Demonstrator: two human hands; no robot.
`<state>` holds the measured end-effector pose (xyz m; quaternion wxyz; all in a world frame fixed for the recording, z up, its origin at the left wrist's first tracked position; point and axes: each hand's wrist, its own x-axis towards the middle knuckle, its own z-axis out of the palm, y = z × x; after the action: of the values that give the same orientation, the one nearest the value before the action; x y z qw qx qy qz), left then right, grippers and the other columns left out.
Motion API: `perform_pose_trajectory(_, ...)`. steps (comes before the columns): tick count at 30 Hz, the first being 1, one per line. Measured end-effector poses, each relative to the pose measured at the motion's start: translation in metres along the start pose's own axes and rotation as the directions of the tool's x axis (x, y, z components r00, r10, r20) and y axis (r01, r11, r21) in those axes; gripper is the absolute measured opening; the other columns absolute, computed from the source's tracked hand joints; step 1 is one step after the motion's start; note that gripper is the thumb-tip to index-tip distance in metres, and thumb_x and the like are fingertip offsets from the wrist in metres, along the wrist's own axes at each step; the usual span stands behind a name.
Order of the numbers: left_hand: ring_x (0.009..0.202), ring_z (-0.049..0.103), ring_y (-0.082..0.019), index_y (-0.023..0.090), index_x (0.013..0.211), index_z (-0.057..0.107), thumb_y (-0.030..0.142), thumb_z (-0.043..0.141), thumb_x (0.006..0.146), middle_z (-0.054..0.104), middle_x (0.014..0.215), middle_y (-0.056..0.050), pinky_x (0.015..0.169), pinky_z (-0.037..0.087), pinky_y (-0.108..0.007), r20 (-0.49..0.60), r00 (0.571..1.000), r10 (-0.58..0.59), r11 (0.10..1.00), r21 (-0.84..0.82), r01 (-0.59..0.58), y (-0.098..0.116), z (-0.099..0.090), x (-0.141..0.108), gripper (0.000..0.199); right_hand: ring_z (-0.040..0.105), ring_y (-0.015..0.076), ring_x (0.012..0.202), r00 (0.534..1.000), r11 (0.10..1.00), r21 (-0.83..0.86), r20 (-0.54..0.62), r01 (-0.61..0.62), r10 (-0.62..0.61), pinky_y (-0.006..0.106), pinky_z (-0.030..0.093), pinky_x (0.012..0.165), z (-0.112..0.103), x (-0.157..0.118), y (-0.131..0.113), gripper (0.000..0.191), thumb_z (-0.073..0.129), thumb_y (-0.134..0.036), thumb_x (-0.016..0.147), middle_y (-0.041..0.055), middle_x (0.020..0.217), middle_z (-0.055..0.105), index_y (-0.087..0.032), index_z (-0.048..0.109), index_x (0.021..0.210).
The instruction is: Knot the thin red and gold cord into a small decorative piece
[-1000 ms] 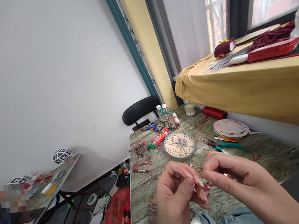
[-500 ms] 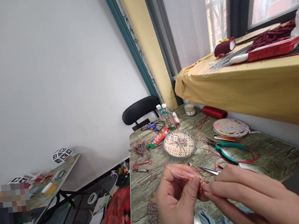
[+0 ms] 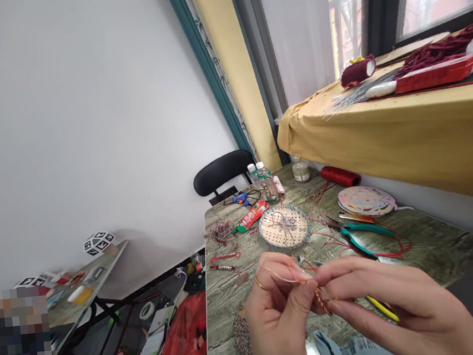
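Pinched between the thumb and forefinger of my left hand (image 3: pixel 281 313) is a thin red-and-orange braided cord (image 3: pixel 321 301). Fine pale and orange threads (image 3: pixel 277 274) loop over that hand's fingers, which are curled. My right hand (image 3: pixel 385 291) comes in from the right, its fingertips closed around the lower part of the cord, partly hiding it. Just beyond the hands lie teal-handled pliers (image 3: pixel 355 241) and red cord (image 3: pixel 402 248). Under my right hand a yellow handle (image 3: pixel 383 309) pokes out; the rest of that tool is hidden.
Behind the hands sits a round woven basket (image 3: pixel 267 238) with thread bits. Around it are a red-green packet (image 3: pixel 255 216), plastic bottles (image 3: pixel 266 188), a red spool (image 3: pixel 340 176) and a coiled disc (image 3: pixel 366 200). A black chair (image 3: pixel 223 173) stands at the far edge.
My right hand's fingers have lifted and spread slightly near the cord, showing more of it. A yellow handle now shows beneath, and the pointed metal blades are mostly covered.
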<state>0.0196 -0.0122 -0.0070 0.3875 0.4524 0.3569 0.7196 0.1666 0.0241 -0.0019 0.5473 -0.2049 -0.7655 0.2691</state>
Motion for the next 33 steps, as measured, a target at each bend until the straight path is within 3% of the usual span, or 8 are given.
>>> perform_pose_trajectory(6,0.067,0.058,-0.008,0.024,0.072,0.076,0.010,0.078,0.079,0.063,0.074,0.004,0.059,0.049,-0.013,-0.019,1.000,0.022,0.996,0.086,-0.020,0.002,-0.001,0.003,0.016,0.073,0.0097,0.065,0.995,0.992,-0.083,-0.022,0.095,-0.097,0.012,0.059,0.062,0.003,0.003,-0.002,0.024,0.064,0.000,0.076,-0.0013,0.077,0.074,-0.022,0.070,0.083)
perform_pose_trajectory(11,0.056,0.059,-0.007,0.021,0.069,0.075,0.023,0.084,0.074,0.066,0.062,0.004,0.054,0.049,-0.012,-0.153,0.976,-0.152,0.988,-0.020,0.151,0.006,0.006,-0.002,0.011,0.073,0.0094,0.063,0.978,0.939,-0.281,-0.004,0.198,-0.207,0.012,0.058,0.061,0.004,-0.006,0.001,0.024,0.057,-0.002,0.079,0.0000,0.078,0.075,-0.023,0.065,0.087)
perform_pose_trajectory(15,0.057,0.065,-0.010,0.020,0.069,0.075,0.026,0.086,0.072,0.071,0.064,0.001,0.053,0.053,-0.015,-0.109,0.962,-0.251,0.967,-0.070,0.244,0.010,0.006,-0.004,0.013,0.072,0.0123,0.065,0.973,0.892,-0.394,0.018,0.220,-0.231,0.018,0.059,0.060,0.004,-0.015,0.004,0.025,0.057,-0.002,0.082,0.0024,0.082,0.074,-0.023,0.062,0.096)
perform_pose_trajectory(20,0.063,0.067,-0.011,0.020,0.068,0.076,0.025,0.086,0.070,0.075,0.067,-0.001,0.060,0.055,-0.018,-0.054,0.960,-0.274,0.958,-0.103,0.268,0.016,0.007,-0.001,0.012,0.072,0.0150,0.072,0.970,0.867,-0.436,0.099,0.241,-0.220,0.022,0.060,0.065,0.002,-0.019,0.007,0.023,0.054,-0.004,0.089,0.0054,0.089,0.074,-0.021,0.061,0.103)
perform_pose_trajectory(24,0.062,0.066,-0.011,0.019,0.065,0.076,0.024,0.090,0.062,0.075,0.066,-0.001,0.059,0.052,-0.016,-0.118,0.947,-0.300,0.952,-0.107,0.288,0.020,0.013,-0.001,0.016,0.073,0.0183,0.081,0.957,0.833,-0.471,0.168,0.289,-0.237,0.025,0.061,0.072,0.000,-0.024,0.012,0.029,0.051,-0.005,0.089,0.0077,0.098,0.074,-0.019,0.061,0.112)
perform_pose_trajectory(28,0.062,0.066,-0.011,0.018,0.067,0.075,0.019,0.095,0.052,0.075,0.066,-0.001,0.059,0.053,-0.017,-0.109,0.938,-0.328,0.943,-0.105,0.317,0.021,0.014,0.001,0.024,0.073,0.0213,0.087,0.956,0.852,-0.437,0.177,0.289,-0.234,0.029,0.061,0.078,-0.002,-0.026,0.014,0.034,0.049,-0.007,0.087,0.0097,0.104,0.074,-0.018,0.063,0.117)
perform_pose_trajectory(33,0.058,0.061,-0.007,0.015,0.063,0.073,0.017,0.091,0.056,0.070,0.061,0.001,0.057,0.050,-0.014,-0.111,0.916,-0.386,0.920,-0.112,0.375,0.022,0.011,0.004,0.020,0.073,0.0171,0.081,0.950,0.857,-0.412,0.171,0.309,-0.260,0.025,0.061,0.072,-0.006,-0.018,0.009,0.035,0.058,-0.001,0.080,0.0062,0.099,0.075,-0.023,0.065,0.107)
